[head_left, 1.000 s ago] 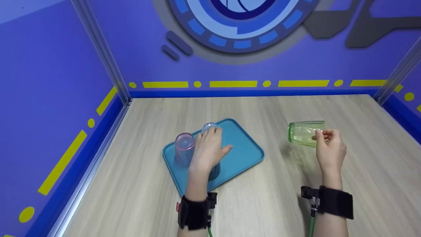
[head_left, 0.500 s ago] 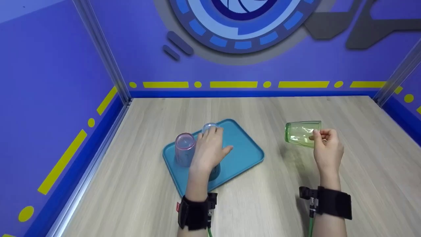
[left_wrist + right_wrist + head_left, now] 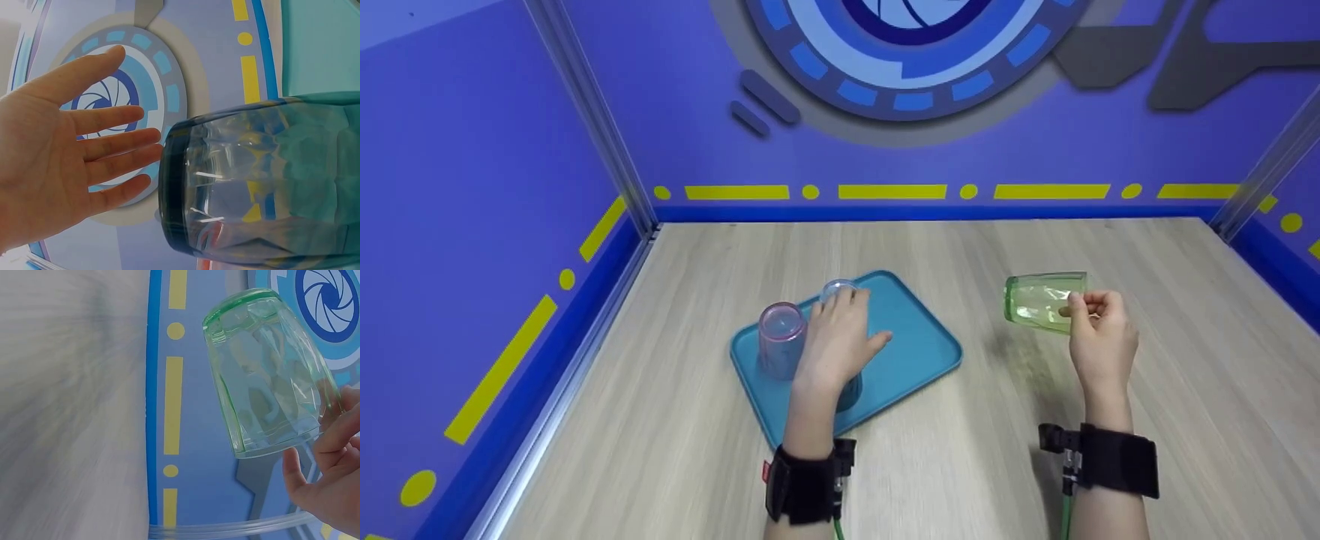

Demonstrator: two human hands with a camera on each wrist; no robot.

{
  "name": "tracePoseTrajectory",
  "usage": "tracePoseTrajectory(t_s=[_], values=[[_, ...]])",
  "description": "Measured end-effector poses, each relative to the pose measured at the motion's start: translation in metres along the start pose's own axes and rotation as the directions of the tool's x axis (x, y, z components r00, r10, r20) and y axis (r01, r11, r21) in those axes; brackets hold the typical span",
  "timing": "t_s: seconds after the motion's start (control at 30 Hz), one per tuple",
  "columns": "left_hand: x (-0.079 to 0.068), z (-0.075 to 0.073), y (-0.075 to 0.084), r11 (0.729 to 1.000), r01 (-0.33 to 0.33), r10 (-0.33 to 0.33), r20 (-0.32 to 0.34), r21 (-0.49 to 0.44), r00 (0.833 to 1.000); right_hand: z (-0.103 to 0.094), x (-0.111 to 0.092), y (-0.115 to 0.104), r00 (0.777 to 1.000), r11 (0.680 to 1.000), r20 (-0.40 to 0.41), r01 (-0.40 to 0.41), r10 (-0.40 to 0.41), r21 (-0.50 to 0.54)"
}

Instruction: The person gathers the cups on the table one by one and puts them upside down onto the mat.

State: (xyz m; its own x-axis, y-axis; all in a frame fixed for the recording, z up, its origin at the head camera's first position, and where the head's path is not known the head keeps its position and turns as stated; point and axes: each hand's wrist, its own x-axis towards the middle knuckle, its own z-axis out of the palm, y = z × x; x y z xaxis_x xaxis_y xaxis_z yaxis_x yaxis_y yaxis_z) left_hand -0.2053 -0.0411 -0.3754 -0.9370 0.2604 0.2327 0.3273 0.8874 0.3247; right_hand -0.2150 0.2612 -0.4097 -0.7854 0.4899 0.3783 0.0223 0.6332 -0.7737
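My right hand (image 3: 1102,337) pinches a green see-through plastic cup (image 3: 1039,300) at its rim, above the table to the right of the tray. The cup lies sideways in the air, its thick base pointing left. Over the blue tray (image 3: 911,322) my left hand (image 3: 836,337) is held with fingers extended and thumb out to the side. A pink cup (image 3: 781,345) stands upside down just left of it. Behind the fingertips shows the base of a clear bluish cup (image 3: 838,286). Below the wrist, a dark bluish cup (image 3: 253,191) is mostly hidden in the head view.
The wood-grain table (image 3: 960,480) carries the tray, turned at an angle. A blue wall (image 3: 682,142) with yellow marks rises behind, and another stands at the left. Both wrists wear black camera straps (image 3: 1117,459) with green cables.
My right hand has drifted slightly left with the green cup, toward the tray. My left hand and the cups on the tray have stayed in place.
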Motion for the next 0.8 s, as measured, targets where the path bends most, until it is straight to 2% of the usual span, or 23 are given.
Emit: tracePoseTrajectory(t_s=[0.23, 0.8], values=[[0.001, -0.0003, 0.0021, 1.0, 0.003, -0.003, 0.015, -0.006, 1.0, 0.0007, -0.0012, -0.0036, 1.0, 1.0, 0.016, 0.007, -0.007, 0.009], [0.0019, 0.003, 0.0091, 0.998, -0.043, 0.043, -0.011, 0.042, 0.999, 0.0019, -0.0025, -0.0074, 1.0, 0.999, 0.015, 0.023, -0.023, 0.038]])
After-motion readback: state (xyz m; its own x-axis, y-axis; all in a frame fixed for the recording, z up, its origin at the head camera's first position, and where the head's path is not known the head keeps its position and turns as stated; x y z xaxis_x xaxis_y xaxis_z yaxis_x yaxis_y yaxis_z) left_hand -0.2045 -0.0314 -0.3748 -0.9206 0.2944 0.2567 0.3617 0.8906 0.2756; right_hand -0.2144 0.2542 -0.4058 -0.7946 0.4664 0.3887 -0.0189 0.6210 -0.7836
